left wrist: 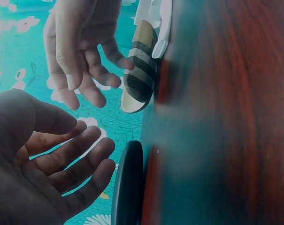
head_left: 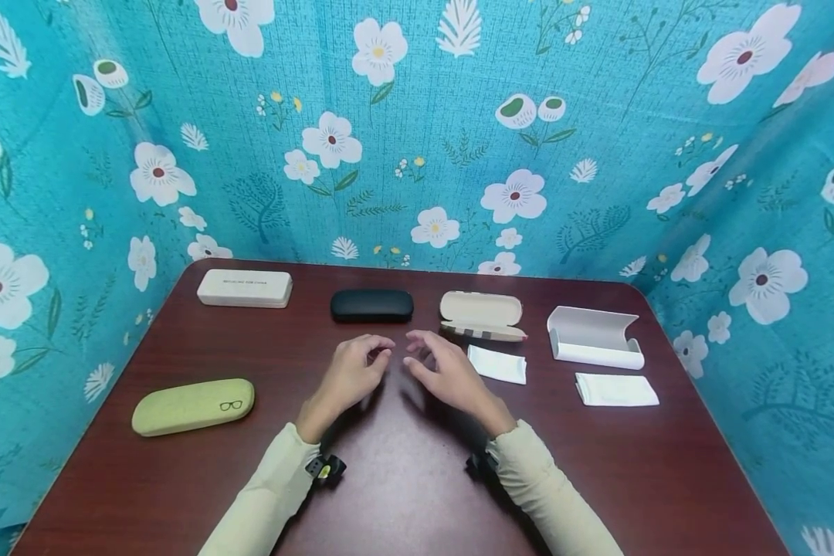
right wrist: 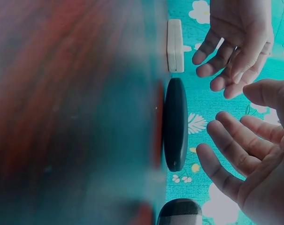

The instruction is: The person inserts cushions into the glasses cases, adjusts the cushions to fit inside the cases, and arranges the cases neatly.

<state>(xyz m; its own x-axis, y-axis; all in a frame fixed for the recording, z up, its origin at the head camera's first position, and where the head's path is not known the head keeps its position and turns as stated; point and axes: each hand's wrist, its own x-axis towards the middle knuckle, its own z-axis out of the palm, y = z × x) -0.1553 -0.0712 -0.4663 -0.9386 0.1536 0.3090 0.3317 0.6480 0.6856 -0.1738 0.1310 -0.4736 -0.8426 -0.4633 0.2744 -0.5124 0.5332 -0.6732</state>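
My left hand (head_left: 350,376) and right hand (head_left: 453,376) hover over the middle of the table, fingers loosely bent and pointing toward each other, with nothing in either. Just beyond them lies a closed black glasses case (head_left: 371,306). Past the right hand stands an open glasses case (head_left: 482,315) with a cream inside and a striped outer side, seen as a checked end (left wrist: 141,70) in the left wrist view. Beside the right hand a folded white cloth (head_left: 497,364) lies in front of that case. In the right wrist view the black case (right wrist: 175,124) appears edge-on.
A closed white case (head_left: 245,288) lies at the back left, and a yellow-green case (head_left: 193,407) with a glasses drawing is at the left. On the right stand an open white case (head_left: 594,338) and another folded cloth (head_left: 616,390). A floral curtain (head_left: 417,154) encloses the table (head_left: 403,494).
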